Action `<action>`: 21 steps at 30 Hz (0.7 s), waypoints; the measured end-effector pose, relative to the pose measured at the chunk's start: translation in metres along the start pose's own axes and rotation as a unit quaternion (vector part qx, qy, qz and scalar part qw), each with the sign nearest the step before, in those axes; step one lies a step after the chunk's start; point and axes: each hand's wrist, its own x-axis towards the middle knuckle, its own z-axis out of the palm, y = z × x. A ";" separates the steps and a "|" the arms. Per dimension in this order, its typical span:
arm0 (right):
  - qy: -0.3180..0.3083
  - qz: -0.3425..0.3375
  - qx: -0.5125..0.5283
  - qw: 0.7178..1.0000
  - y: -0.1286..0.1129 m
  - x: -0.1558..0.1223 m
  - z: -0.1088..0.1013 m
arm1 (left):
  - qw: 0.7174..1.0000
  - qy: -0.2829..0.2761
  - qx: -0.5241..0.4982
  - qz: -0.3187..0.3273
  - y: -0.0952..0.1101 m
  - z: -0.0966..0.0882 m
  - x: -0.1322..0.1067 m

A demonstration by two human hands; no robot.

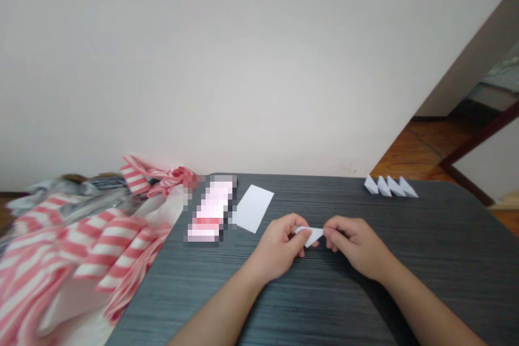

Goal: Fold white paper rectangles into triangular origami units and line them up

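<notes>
A small piece of folded white paper [313, 236], roughly triangular, is held just above the dark table between both hands. My left hand [281, 243] pinches its left part with thumb and fingers. At its right corner, my right hand [354, 240] has thumb and forefinger closed on the tip. Beyond the left hand lies a flat sheet of white paper [253, 208]. Several folded white paper pieces [391, 186] with pointed tops stand in a row near the table's far right edge.
The dark wood-grain table [324, 303] touches a pale wall [259, 65]. A blurred-out pink and white rectangular item [211, 208] lies left of the sheet. Red-and-white striped cloth [109, 243] is heaped beside the table's left edge. Wooden floor [421, 143] shows at the right.
</notes>
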 end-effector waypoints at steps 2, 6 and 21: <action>0.000 0.000 0.003 1.000 -0.001 0.000 0.000 | 1.000 -0.001 -0.002 0.000 0.000 0.000 0.000; 0.003 0.000 0.009 1.000 -0.002 -0.001 0.000 | 1.000 -0.002 -0.004 0.001 0.000 0.000 -0.001; -0.006 0.010 0.011 1.000 0.000 0.000 0.001 | 1.000 0.003 0.001 -0.004 0.000 0.001 0.000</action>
